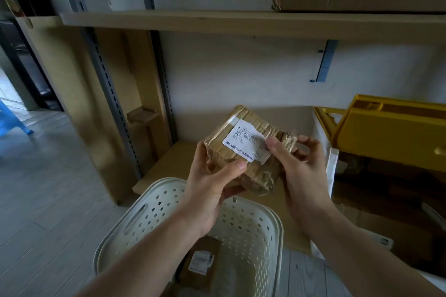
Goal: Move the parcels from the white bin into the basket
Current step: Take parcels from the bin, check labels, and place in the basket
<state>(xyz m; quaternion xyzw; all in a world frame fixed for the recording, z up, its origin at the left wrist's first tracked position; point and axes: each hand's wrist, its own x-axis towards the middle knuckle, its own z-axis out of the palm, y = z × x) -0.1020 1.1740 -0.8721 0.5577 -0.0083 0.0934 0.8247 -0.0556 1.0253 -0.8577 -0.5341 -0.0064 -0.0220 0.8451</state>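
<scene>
- Parcels are the matter of the task, and one brown, tape-wrapped cardboard parcel [243,144] is held in the air above the far rim of the cream, perforated plastic basket [270,231], in front of the wooden shelving.
- It is gripped by both hands: the left hand [212,181] is curled round its near left corner, thumb on top and fingers beneath, and the right hand [296,164] pinches its right end, the thumb lying on the edge of the label.
- One flat brown parcel with a white label [201,261] is already seen lying on the bottom of the basket, so part of the transfer is judged done.
- The held parcel is not yet lowered in; it is judged to be on its way to the basket.
- The white bin [331,169] is seen only as a pale wall at the right edge, beneath a yellow plastic crate [386,132]; brown shapes are made out inside it, but how many parcels are left cannot be told.
- The held parcel is seen as a squat block, its glossy tape wrinkled and puckered at the right end, with a white printed shipping label [246,146] stuck slantwise across the top; the print is too small to be read.
</scene>
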